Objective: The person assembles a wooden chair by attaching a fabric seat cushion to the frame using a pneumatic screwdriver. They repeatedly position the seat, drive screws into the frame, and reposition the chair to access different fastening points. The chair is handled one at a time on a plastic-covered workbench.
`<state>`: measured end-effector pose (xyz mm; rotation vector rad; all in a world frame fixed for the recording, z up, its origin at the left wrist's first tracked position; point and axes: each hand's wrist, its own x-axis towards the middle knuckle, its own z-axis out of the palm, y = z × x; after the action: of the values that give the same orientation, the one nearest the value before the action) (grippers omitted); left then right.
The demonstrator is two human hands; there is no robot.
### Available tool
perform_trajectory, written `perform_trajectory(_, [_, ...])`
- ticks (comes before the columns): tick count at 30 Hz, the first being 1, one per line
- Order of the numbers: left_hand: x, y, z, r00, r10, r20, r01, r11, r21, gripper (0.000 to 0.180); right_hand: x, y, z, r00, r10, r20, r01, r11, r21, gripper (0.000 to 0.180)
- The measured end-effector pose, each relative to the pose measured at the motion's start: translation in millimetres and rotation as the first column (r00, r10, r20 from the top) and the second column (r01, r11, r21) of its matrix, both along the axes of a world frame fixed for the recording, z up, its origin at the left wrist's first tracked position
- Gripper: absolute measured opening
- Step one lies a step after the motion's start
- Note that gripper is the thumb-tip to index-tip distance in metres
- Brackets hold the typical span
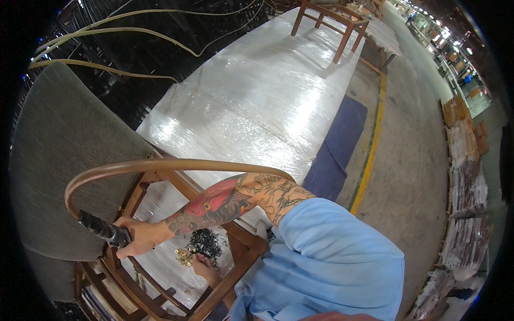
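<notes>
Your right hand (140, 236), on the tattooed forearm that crosses the view from the blue sleeve, is clenched around the grip of a black, cylindrical power tool (103, 229). The tool's dark barrel points up and to the left, and its tip meets the curved brown wooden chair frame (176, 166) near the lower left end of the bent rail. Your left hand (205, 267) sits lower, just beneath the right forearm, beside a heap of small black screws (206, 243) with a few brass-coloured fasteners (184, 258) at its left edge; whether its fingers are closed on any of them cannot be told. The chair frame lies tipped on the long bench (257, 101), which is wrapped in shiny clear plastic film. A grey fabric upholstered seat pad (59, 160) stands against the frame on the left. A second wooden frame (334, 24) stands at the far end of the bench. A dark blue mat (338, 147) lies on the concrete floor beside the bench.
</notes>
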<state>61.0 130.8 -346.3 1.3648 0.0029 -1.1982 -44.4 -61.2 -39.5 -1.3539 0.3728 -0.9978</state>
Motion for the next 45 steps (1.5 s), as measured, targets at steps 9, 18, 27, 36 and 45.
perform_trajectory(9, [36,-43,73,0.954,-0.205,-0.221,0.099,0.905,-0.414,0.023,-2,7,-6,0.964,0.213,0.161,-0.144,0.922,-0.358,0.025])
perform_trajectory(18, [54,-35,61,0.997,-0.074,-0.024,0.058,0.919,-0.390,0.028,-10,23,-5,0.970,0.121,0.212,-0.004,0.876,-0.483,0.024])
perform_trajectory(27, [53,-15,73,0.912,-0.325,0.251,0.408,0.657,-0.634,0.029,7,29,-18,0.964,0.139,0.226,-0.008,0.865,-0.502,0.028])
perform_trajectory(36, [31,-29,117,0.928,-0.223,0.298,0.284,0.942,-0.181,0.037,1,31,-12,0.961,0.139,0.238,-0.007,0.876,-0.482,0.029])
perform_trajectory(45, [38,-50,122,0.992,-0.071,0.100,0.102,0.930,-0.352,0.028,-10,38,-6,0.973,0.105,0.205,-0.013,0.913,-0.407,0.027])
